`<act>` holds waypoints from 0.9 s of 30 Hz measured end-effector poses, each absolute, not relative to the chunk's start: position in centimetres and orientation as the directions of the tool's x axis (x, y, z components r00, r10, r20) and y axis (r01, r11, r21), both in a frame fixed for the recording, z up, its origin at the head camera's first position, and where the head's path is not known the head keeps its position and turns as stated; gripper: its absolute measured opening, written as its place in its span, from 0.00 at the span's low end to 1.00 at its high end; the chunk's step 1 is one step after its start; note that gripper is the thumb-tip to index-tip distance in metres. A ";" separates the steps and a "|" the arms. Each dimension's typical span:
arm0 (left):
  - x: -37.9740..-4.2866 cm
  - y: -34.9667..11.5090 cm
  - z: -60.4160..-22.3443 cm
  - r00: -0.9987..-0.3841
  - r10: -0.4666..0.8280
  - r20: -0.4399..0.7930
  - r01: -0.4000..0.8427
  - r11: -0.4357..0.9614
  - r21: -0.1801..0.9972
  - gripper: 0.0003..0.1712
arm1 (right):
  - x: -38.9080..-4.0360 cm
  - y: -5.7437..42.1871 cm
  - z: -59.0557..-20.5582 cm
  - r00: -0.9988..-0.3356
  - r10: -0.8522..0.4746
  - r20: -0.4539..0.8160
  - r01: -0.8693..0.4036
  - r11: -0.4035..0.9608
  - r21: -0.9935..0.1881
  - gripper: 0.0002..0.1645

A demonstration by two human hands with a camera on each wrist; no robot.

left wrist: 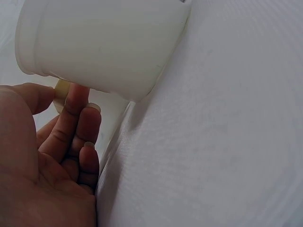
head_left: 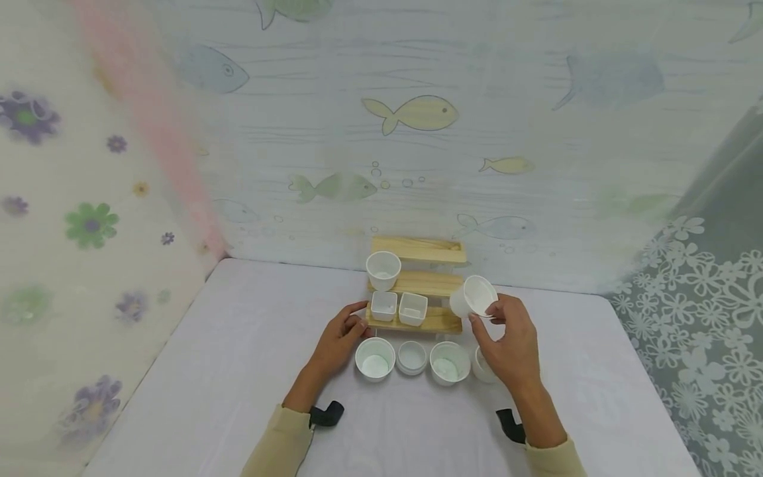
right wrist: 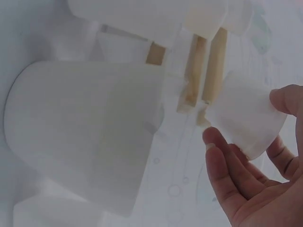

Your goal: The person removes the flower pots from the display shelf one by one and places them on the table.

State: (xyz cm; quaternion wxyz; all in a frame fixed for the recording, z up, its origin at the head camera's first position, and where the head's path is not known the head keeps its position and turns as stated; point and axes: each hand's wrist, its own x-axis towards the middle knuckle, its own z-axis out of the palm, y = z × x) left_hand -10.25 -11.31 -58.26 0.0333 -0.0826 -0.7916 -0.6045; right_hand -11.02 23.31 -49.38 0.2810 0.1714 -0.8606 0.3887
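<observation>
A white round plastic cup (head_left: 463,303) is held up by my right hand (head_left: 514,341) at the right end of a three-tier wooden shelf (head_left: 441,320). Its mouth tips toward the upper right; in the right wrist view the thumb and fingers grip the cup (right wrist: 246,113). With thumb and fingers, my left hand (head_left: 338,339) pinches the left end of the lowest tier, whose wood (left wrist: 60,94) shows between them in the left wrist view. Two square white cups (head_left: 384,306) sit on the lowest tier. Another round white cup (head_left: 383,270) stands at the left of the middle tier.
Along the shelf's front stands a row of white containers: a round cup (head_left: 375,360), a low round jar (head_left: 411,358), a wider cup (head_left: 450,363) and a cup (head_left: 484,368) partly behind my right hand. A fish-patterned curtain (head_left: 334,232) hangs behind the white-covered table (head_left: 250,318).
</observation>
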 end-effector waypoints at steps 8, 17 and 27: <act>-10.2 -11.3 -58.2 -0.987 0.088 0.137 0.156 0.253 0.955 0.25 | -10.7 24.6 -49.6 -0.777 -0.079 0.624 -0.508 0.666 -0.547 0.18; -10.1 -11.3 -58.0 -0.985 0.091 0.144 0.163 0.258 0.952 0.26 | -10.4 26.0 -49.8 -0.783 -0.068 0.618 -0.497 0.665 -0.557 0.18; -10.0 -11.3 -57.9 -0.984 0.086 0.157 0.174 0.270 0.947 0.25 | -10.2 28.0 -49.9 -0.826 -0.021 0.563 -0.416 0.697 -0.584 0.18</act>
